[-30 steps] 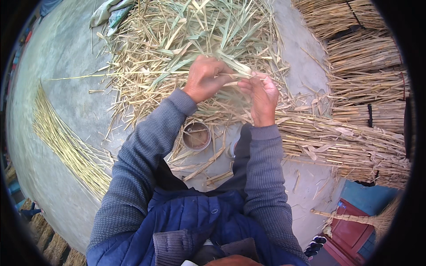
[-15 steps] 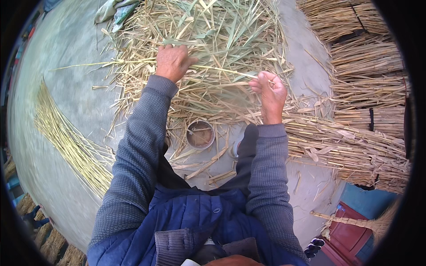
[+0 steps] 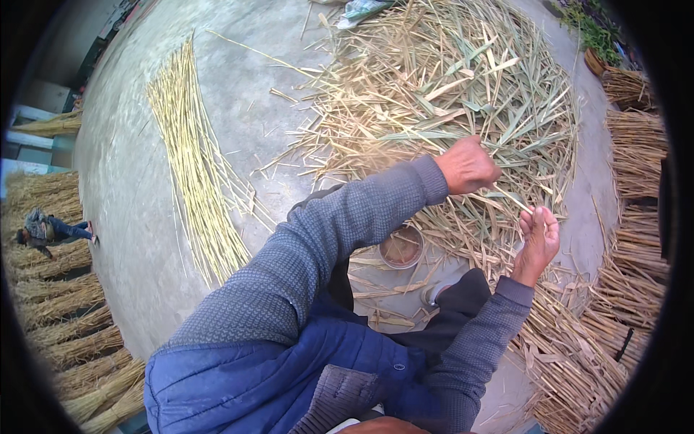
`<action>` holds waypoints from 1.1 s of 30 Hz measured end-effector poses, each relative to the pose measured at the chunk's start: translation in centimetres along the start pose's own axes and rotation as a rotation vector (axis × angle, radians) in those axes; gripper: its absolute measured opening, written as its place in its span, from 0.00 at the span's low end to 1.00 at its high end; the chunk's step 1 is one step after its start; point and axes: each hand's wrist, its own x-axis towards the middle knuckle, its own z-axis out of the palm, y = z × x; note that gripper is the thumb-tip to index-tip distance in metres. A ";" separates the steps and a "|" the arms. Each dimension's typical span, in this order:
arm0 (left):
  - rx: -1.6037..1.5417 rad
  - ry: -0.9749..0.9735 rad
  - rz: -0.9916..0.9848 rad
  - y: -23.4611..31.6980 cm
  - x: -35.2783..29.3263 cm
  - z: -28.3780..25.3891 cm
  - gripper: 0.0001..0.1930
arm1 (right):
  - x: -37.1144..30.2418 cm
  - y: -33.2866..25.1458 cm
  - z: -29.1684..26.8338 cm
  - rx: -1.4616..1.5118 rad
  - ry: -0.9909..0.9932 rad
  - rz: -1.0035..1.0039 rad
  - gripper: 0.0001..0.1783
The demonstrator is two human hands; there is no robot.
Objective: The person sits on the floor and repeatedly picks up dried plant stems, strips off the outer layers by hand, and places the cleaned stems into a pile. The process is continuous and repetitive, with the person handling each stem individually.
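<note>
One pale straw stalk [image 3: 512,197] is slanting near-right, left hand [image 3: 468,166] clamping it, nearer right hand [image 3: 538,244] pinching it between fingers.

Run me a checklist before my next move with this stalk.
1. Left hand closed around the stalk: ok.
2. Right hand pinching the stalk with its fingertips: ok.
3. Stalk's full length free of the leaf heap: cannot tell; the left hand and arm hide part of it.
4. Round bowl open side up: ok.
5. Yellowish stalk bundle apart from both hands: ok.
</note>
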 end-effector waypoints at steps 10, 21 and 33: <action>0.227 0.027 -0.049 -2.4 -6.1 -2.6 0.07 | -0.7 0.7 2.7 -0.010 -0.210 0.131 0.19; 0.574 -0.383 -0.312 -7.4 -34.6 -17.4 0.10 | -1.3 2.8 3.2 -0.045 -0.363 0.165 0.21; 0.355 -1.212 -0.906 -2.1 -66.4 -19.7 0.10 | -0.9 9.0 1.6 -0.440 -0.434 0.129 0.17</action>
